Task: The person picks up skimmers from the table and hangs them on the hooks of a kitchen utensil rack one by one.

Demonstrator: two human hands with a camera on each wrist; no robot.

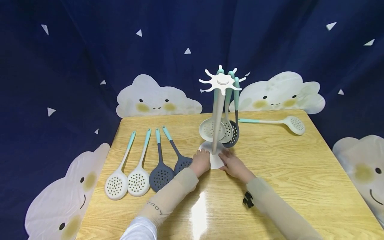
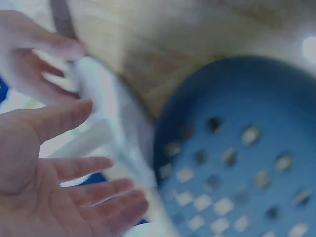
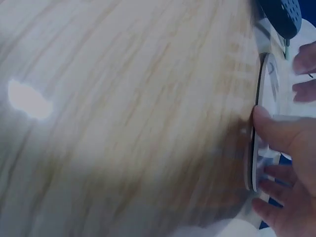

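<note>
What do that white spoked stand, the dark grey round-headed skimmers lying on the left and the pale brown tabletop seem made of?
White spoked stand: probably plastic, smooth, by its even colour and rounded edges; coated metal possible.
Dark grey skimmers: likely nylon or silicone, low-sheen, with evenly coloured heads.
Tabletop: wood or wood-look laminate, glossy, with grain and glare.
</note>
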